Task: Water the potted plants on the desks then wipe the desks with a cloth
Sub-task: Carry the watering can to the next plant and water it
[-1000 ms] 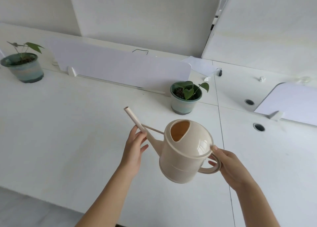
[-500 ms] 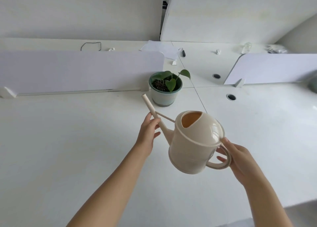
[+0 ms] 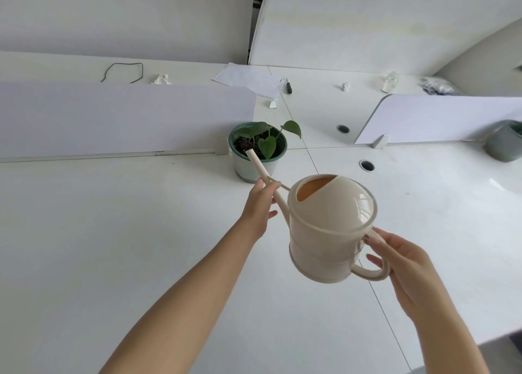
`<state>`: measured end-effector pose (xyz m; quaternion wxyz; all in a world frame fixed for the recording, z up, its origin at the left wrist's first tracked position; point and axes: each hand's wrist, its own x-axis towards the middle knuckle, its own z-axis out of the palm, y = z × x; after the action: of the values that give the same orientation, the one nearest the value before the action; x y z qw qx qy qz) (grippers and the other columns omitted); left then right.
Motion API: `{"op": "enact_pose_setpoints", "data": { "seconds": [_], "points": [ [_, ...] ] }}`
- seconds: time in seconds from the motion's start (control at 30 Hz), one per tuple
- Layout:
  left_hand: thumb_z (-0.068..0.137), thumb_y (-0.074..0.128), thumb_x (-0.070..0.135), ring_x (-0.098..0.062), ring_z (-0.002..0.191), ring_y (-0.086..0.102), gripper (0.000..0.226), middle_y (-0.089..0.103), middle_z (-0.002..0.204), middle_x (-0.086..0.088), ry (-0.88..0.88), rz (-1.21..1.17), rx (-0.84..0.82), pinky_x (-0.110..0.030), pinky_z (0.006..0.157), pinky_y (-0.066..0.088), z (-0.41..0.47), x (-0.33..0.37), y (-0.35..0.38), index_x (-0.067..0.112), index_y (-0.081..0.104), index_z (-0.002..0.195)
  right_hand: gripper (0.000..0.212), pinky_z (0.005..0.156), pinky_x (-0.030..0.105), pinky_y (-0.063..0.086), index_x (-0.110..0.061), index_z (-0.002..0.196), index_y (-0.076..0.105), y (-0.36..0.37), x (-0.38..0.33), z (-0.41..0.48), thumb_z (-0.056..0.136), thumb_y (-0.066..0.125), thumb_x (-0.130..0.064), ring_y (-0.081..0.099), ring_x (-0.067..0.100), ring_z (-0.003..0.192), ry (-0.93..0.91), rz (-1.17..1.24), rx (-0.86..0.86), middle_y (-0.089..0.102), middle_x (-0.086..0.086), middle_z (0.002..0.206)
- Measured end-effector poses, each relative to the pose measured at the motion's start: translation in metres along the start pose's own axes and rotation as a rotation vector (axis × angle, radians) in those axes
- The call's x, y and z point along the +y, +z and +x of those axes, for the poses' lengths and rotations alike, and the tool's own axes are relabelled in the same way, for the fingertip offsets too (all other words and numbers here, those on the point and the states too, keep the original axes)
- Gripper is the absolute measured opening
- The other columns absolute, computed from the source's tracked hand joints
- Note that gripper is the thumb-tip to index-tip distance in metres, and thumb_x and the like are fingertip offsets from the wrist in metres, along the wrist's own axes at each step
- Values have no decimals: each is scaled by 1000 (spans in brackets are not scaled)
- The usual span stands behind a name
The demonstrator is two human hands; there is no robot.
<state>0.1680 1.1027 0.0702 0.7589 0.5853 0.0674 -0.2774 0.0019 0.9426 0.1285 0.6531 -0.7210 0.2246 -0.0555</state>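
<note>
Beige plastic watering can (image 3: 330, 232) hangs above the white counter (image 3: 113, 232), tilted spout-first toward the green-rimmed pot of heart-shaped leaves (image 3: 245, 167); the spout's tip overlaps the pot's near rim, seemingly just above the soil; whether water is running cannot be told; of the two hands, the left hand (image 3: 258, 204) pinches the thin spout midway; the right hand (image 3: 401, 263) curls round the loop handle, thumb on top, fingertips partly hidden behind it; a second grey-green pot (image 3: 505, 145) is cut off by the right edge; small objects (image 3: 345, 86) beyond the pale lilac divider panel (image 3: 113, 116) are too small to identify.
</note>
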Motion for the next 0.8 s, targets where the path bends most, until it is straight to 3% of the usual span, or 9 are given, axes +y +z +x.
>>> {"op": "enact_pose_setpoints", "data": {
  "seconds": [0.1, 0.23, 0.33, 0.4, 0.47, 0.53, 0.63, 0.7, 0.8],
  "points": [
    [90, 47, 26, -24, 106, 51, 18, 50, 107, -6, -9, -4, -15, -53, 104, 37, 11, 6, 5, 17, 50, 105, 68, 76, 17, 49, -30, 78, 75, 1, -9, 10, 27, 74, -74, 63, -5, 81, -60, 5, -32, 73, -18, 90],
    [92, 45, 23, -20, 94, 51, 12, 47, 96, -4, -20, -32, -23, -51, 99, 41, 22, 14, 5, 17, 50, 101, 67, 68, 14, 53, -27, 76, 75, 7, -17, 22, 29, 74, -74, 64, -6, 78, -79, -17, 6, 73, -17, 82],
    [92, 45, 20, -19, 88, 52, 7, 47, 93, -5, -34, -53, -39, -43, 80, 49, 28, 16, 1, 19, 52, 90, 26, 73, 26, 49, -19, 78, 72, 12, -19, 32, 70, 70, -43, 61, 7, 85, -35, -14, 46, 73, -14, 77],
    [91, 45, 19, -20, 86, 53, 10, 48, 91, -6, -43, -54, -41, -40, 72, 51, 32, 16, -1, 19, 52, 85, 11, 77, 33, 47, -19, 76, 71, 14, -19, 37, 81, 63, -25, 58, 17, 91, -11, -26, 93, 72, -10, 76],
    [91, 45, 20, -21, 84, 54, 10, 49, 90, -6, -53, -49, -40, -41, 73, 52, 37, 16, -2, 18, 52, 84, 28, 83, 35, 47, -20, 75, 73, 14, -17, 43, 68, 70, -47, 59, 20, 95, -8, -23, 93, 74, -9, 82],
    [91, 45, 20, -20, 83, 54, 9, 48, 90, -6, -57, -49, -37, -40, 72, 52, 42, 17, -3, 18, 52, 85, 49, 80, 31, 49, -26, 74, 75, 18, -20, 46, 45, 73, -65, 60, 17, 94, -8, -48, 104, 72, -4, 97],
    [91, 45, 20, -18, 83, 52, 7, 48, 92, -6, -60, -67, -34, -38, 68, 50, 47, 17, -3, 18, 51, 89, 45, 68, 25, 49, -28, 65, 75, 23, -25, 50, 39, 72, -65, 60, 13, 94, -18, -48, 89, 67, -1, 109],
    [91, 46, 21, -18, 84, 52, 7, 48, 93, -5, -67, -77, -38, -38, 68, 50, 50, 17, -1, 18, 51, 95, 49, 64, 25, 49, -26, 62, 74, 24, -27, 52, 36, 73, -68, 59, 14, 95, -30, -54, 111, 66, -2, 108],
    [91, 46, 23, -18, 85, 52, 14, 49, 93, -5, -82, -91, -50, -38, 69, 51, 53, 17, 5, 17, 50, 102, 62, 43, 18, 48, -27, 64, 74, 25, -34, 53, 26, 71, -77, 59, 17, 97, -48, -71, 156, 66, -5, 102]
  ]
}}
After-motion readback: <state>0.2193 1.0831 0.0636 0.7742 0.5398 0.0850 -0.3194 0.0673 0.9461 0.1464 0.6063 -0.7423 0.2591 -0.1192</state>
